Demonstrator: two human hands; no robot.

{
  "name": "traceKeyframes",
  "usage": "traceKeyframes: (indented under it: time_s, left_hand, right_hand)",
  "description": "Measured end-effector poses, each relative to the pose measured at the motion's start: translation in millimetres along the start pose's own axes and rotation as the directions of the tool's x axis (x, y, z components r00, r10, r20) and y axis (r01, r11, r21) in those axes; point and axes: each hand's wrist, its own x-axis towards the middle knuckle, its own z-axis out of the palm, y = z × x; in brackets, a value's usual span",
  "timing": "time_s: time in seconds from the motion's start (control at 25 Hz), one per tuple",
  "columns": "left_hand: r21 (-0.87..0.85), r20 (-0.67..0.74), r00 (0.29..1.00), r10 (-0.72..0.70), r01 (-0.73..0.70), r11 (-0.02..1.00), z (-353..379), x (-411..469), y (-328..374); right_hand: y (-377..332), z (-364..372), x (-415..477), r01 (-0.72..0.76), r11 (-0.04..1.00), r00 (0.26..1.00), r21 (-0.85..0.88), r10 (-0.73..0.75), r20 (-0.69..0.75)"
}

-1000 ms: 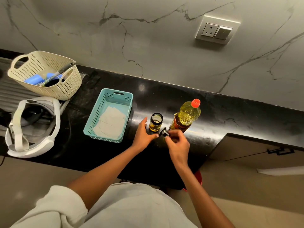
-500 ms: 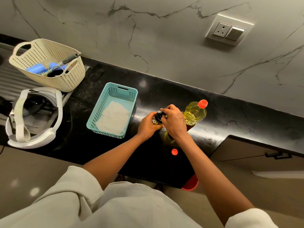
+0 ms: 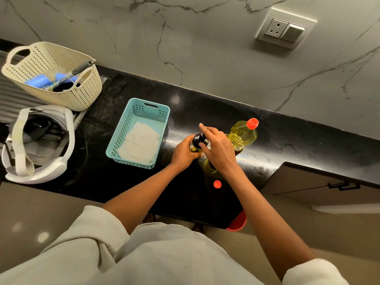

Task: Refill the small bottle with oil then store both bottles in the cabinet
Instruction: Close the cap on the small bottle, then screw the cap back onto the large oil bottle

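Head view, centre of frame —
A: Left hand (image 3: 183, 154) wraps the small bottle (image 3: 197, 143), fingers clamped round its glass body. Bottle stands upright on the black worktop (image 3: 287, 145), dark cap on top, yellow oil visible low down.
B: Right hand?
A: Right hand (image 3: 219, 149) sits just over the bottle's cap, thumb side touching it. Fingers (image 3: 205, 128) spread apart and extended toward the wall; not gripping anything I can see.
B: Large oil bottle?
A: Large oil bottle (image 3: 242, 134), right of centre, just beside the right hand. Yellow oil inside, red cap (image 3: 252, 123) on. Its base is hidden behind the wrist.
B: Other items?
A: Teal basket (image 3: 164, 116) left of the hands, pale folded cloths lying in it. Cream basket (image 3: 82, 97) upper left holding blue items. White headset (image 3: 41, 173) at the left edge, below the cream basket. Small red disc (image 3: 217, 184) on the worktop, below the hands, apart from both bottles. Wall socket (image 3: 284, 29) upper right. Cabinet door (image 3: 308, 186) with a dark handle lower right, under the worktop.
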Motion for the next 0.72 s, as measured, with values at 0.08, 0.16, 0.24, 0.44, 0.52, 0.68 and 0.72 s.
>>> traceKeyframes:
  time_s: [0.08,0.16,0.24,0.44,0.52,0.68,0.72]
  left_hand:
    - [0.055,-0.034,0.996,-0.083,0.085,0.995,1,-5,-2]
    - [0.16,-0.131,0.981,-0.143,0.164,0.973,7,-23,-7]
    - [0.367,-0.134,0.989,-0.059,0.105,0.924,21,-52,-13]
    - [0.739,0.232,0.971,0.054,-0.212,0.64,50,-87,-25]
    - [0.773,0.292,0.956,-0.017,-0.225,0.593,52,-80,-22]
    - [0.797,0.323,0.944,-0.074,-0.229,0.559,54,-74,-14]
    - [0.797,0.316,0.946,-0.077,-0.221,0.562,55,-75,-13]
  right_hand:
    - [7,5,-37,-0.057,0.997,0.994,0.055,0.062,-0.091]
    - [20,18,-84,-0.166,0.983,0.981,0.074,0.173,-0.086]
    - [33,35,-125,-0.281,0.958,0.96,0.053,0.28,0.029]
    - [54,59,-167,-0.291,0.954,0.933,-0.067,0.299,0.201]
    - [57,60,-168,-0.3,0.952,0.933,-0.06,0.306,0.188]
    - [64,62,-163,-0.35,0.933,0.935,0.079,0.343,0.09]
    - [65,60,-161,-0.416,0.887,0.909,0.203,0.413,0.058]
